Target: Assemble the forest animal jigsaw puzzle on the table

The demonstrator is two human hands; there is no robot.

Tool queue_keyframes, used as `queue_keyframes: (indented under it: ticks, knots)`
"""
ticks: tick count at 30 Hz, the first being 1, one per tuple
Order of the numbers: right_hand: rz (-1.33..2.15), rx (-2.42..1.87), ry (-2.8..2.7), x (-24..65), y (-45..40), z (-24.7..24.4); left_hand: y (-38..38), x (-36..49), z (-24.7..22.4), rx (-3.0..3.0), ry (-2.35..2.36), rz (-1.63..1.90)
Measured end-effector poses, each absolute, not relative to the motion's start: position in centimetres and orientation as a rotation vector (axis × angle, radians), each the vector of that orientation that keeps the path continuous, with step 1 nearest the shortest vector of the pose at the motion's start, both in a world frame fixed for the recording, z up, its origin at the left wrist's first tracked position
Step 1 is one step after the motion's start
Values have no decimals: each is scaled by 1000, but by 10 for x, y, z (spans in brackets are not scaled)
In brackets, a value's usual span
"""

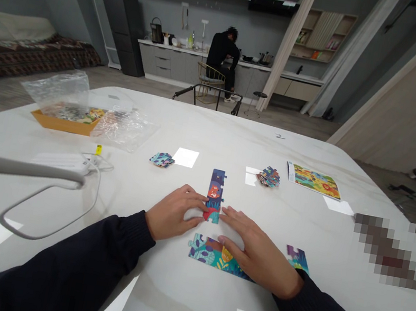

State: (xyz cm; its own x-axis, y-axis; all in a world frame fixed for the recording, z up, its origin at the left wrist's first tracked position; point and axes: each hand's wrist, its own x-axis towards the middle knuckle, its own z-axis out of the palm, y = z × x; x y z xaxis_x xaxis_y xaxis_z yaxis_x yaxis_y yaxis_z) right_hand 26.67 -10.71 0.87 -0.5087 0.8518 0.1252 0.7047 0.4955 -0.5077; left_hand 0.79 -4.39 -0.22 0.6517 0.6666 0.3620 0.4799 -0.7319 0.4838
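Note:
A vertical strip of joined jigsaw pieces (215, 195) in blue, red and teal lies flat on the white marble table (211, 135). My left hand (176, 213) rests flat with its fingertips on the strip's lower left edge. My right hand (255, 250) lies open to the strip's right, fingertips at or just beside its lower right edge. That palm hovers over a second, horizontal strip of leafy puzzle pieces (210, 255), hiding part of it. A separate puzzle piece (298, 258) lies beyond my right hand. Small piles of loose pieces (162, 159) (268, 177) sit farther out.
A printed puzzle picture sheet (314, 180) lies at the right. An orange box (63, 123) with pieces and clear plastic bags (124, 129) stands at the far left. A white lamp arm (16, 169) and cable cross the left side. A person (221, 56) sits at the back counter.

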Motion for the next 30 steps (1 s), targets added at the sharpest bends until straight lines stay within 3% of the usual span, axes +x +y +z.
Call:
queue_keyframes:
  ticks: [9, 13, 17, 23, 30]
  knots:
    - [662, -1317, -2399, 264, -107, 9, -29, -2, -2, 2468, 972, 869]
    - [651, -1361, -2349, 266, -108, 10, 8, -39, -4, 2289, 1582, 1281]
    - [630, -1331, -2346, 269, -108, 10, 32, -71, -13, 2095, 2124, 1133]
    - [615, -1346, -2324, 272, -107, 6, 34, -80, -17, 2096, 2113, 1033]
    - [586, -1325, -2325, 272, -106, 5, 36, -82, -15, 1853, 2037, 1174]
